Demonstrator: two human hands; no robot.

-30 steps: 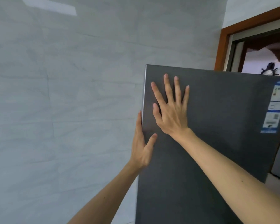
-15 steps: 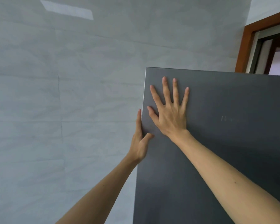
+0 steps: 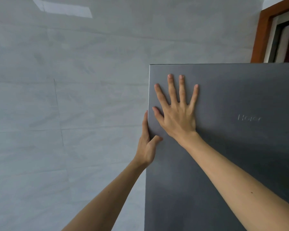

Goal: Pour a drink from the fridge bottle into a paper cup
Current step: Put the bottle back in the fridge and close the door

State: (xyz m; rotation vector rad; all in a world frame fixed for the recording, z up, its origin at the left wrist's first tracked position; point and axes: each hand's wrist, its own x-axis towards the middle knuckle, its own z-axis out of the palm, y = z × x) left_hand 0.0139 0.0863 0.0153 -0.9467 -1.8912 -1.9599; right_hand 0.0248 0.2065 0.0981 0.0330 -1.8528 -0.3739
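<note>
A pale grey tiled wall (image 3: pixel 57 114) was seen across the left of the view, with a bright reflection of light (image 3: pixel 62 8) caught near its top. A bare forearm was raised from the lower edge towards the centre. The left hand (image 3: pixel 147 147) was clasped on the left edge of the fridge door (image 3: pixel 223 172): its thumb was laid on the front face, one finger was seen straight up along the edge, and the other fingers were hidden behind the door. The dark grey fridge door was found filling the right half of the view, just beside the wall, its top edge level and its front turned to the camera. The right hand (image 3: pixel 178 119) was pressed flat against the upper left part of that front, fingers straight and spread, nothing grasped, just beside the left hand. Faint raised brand lettering (image 3: pixel 249 117) was made out further right on the door. A brown wooden door frame (image 3: pixel 264 34) was seen above the door's right end.
</note>
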